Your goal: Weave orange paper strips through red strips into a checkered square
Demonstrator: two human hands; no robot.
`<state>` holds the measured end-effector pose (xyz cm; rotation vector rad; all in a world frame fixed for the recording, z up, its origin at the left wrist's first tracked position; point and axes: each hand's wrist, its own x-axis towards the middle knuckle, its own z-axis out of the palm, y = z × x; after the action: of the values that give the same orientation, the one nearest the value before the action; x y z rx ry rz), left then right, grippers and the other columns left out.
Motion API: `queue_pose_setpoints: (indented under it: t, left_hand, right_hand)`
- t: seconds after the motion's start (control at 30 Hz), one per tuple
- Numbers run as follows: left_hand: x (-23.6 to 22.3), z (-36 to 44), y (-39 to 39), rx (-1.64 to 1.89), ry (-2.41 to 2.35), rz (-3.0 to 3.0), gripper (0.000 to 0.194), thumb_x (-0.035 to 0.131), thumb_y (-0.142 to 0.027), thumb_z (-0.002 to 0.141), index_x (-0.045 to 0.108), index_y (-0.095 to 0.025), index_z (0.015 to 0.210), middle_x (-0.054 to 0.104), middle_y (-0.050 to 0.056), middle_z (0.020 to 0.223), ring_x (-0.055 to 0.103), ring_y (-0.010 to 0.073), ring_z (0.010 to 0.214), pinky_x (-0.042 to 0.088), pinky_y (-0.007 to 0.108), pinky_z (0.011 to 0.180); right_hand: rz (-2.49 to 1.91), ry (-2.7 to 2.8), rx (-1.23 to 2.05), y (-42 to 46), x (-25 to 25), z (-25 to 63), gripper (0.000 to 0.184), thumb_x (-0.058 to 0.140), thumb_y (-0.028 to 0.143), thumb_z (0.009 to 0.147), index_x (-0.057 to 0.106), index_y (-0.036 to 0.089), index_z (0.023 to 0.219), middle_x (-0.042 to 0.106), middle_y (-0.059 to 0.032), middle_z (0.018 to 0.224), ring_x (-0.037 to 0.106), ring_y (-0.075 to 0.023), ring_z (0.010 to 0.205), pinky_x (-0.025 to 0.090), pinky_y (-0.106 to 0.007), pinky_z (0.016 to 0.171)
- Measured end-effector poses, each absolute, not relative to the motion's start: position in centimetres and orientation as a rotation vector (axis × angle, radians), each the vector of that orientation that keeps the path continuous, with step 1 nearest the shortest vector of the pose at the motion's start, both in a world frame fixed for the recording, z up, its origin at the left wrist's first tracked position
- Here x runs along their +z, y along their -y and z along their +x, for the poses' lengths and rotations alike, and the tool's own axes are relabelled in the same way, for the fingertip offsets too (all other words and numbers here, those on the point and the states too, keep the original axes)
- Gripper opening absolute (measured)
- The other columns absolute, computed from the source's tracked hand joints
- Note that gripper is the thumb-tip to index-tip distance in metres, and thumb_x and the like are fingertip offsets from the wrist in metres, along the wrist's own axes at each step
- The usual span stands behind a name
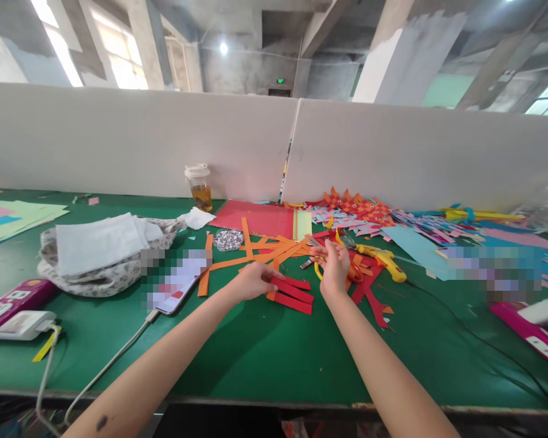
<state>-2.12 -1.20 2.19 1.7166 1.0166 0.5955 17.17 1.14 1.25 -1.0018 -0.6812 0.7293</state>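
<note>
My left hand point(258, 281) is closed on a small piece of red paper strips point(295, 298), whose loose ends fan out to the right; a bit of orange shows at its fold. My right hand point(334, 263) hovers just to the right with fingers pinched together, at the ends of several loose orange paper strips point(281, 250). What the pinch holds, if anything, is not clear. Beside that hand a yellow loop, apparently a scissors handle point(318, 269), is partly covered. Red paper strips point(369, 292) lie heaped to its right.
A yellow glue gun point(386, 260) with a black cord lies right. Behind are woven orange-red pieces point(358, 207), a red sheet point(256, 218) and a lidded cup of tea point(201, 188). A charging phone point(182, 283), a cloth bundle point(105, 252) and a power strip point(16, 307) sit left.
</note>
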Motion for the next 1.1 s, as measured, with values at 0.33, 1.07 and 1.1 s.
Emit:
queue_pose_setpoints:
  t: [0.33,1.07,1.1]
  left_hand:
    - [4.9,-4.0,4.1,0.486,-1.454,2.391,0.042,0.050,-0.048,0.077,0.057,-0.031,0.114,0.061,0.007,0.100,0.059,0.0219,0.080,0.042,0.027,0.062]
    - [3.3,-5.7,-3.0,0.504,-2.061,2.595,0.030,0.034,-0.015,0.085,0.053,-0.019,0.108,0.063,0.010,0.093,0.057,0.0234,0.091,0.040,0.032,0.074]
    - [3.6,-6.0,-2.9,0.538,-2.062,2.608,0.029,0.036,-0.014,0.084,0.054,-0.020,0.106,0.061,0.010,0.097,0.056,0.0226,0.093,0.040,0.032,0.075]
  right_hand:
    - [-1.008,0.865,0.722,-0.8,0.7,16.3,0.026,0.063,0.038,0.068,0.049,0.019,0.079,0.059,0.0049,0.053,0.055,-0.0107,0.044,0.043,-0.020,0.040]
    - [-1.063,0.902,0.674,-0.7,0.8,16.4,0.025,0.063,0.039,0.069,0.049,0.020,0.078,0.056,0.0060,0.051,0.052,-0.0093,0.044,0.042,-0.020,0.042]
    - [-1.060,0.891,0.668,-0.7,0.9,16.4,0.025,0.063,0.039,0.069,0.049,0.020,0.078,0.055,0.0060,0.051,0.051,-0.0091,0.044,0.041,-0.019,0.042]
